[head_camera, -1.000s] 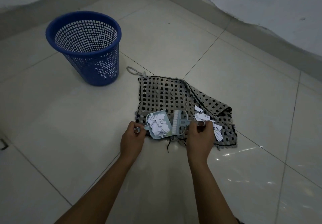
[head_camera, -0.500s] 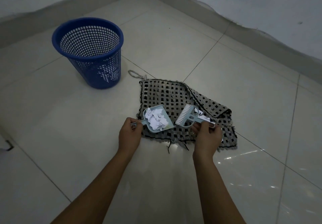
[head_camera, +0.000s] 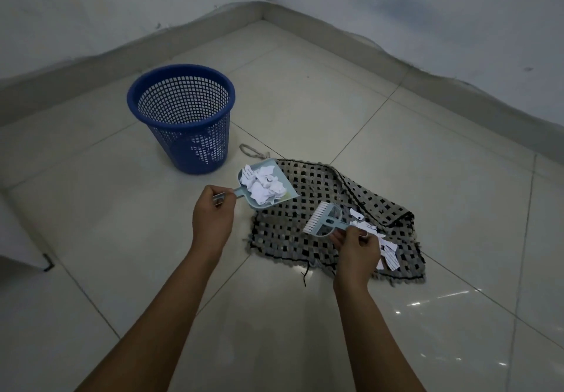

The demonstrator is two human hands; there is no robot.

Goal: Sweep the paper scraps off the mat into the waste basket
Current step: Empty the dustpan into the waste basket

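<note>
A black-and-grey woven mat [head_camera: 308, 233] lies on the tiled floor, its far right corner folded over. My left hand [head_camera: 212, 219] grips the handle of a small pale blue dustpan [head_camera: 287, 195], which is held above the mat's left edge and heaped with white paper scraps [head_camera: 262, 185]. My right hand [head_camera: 355, 246] holds a small pale blue brush [head_camera: 323, 220] over the mat, bristles pointing left. More paper scraps [head_camera: 386, 251] lie on the mat just right of that hand. The blue mesh waste basket [head_camera: 183, 117] stands upright on the floor, beyond and left of the dustpan.
A cord loop [head_camera: 251, 151] from the mat lies on the floor beside the basket. Walls with a skirting [head_camera: 396, 69] meet in a corner behind. A white object with a dark foot [head_camera: 45, 265] sits at the left edge. A loose black thread [head_camera: 305, 275] trails from the mat's front.
My left hand lifted the loaded dustpan off the mat and carried it left toward the basket. My right hand drew the brush away from the pan and holds it over the mat.
</note>
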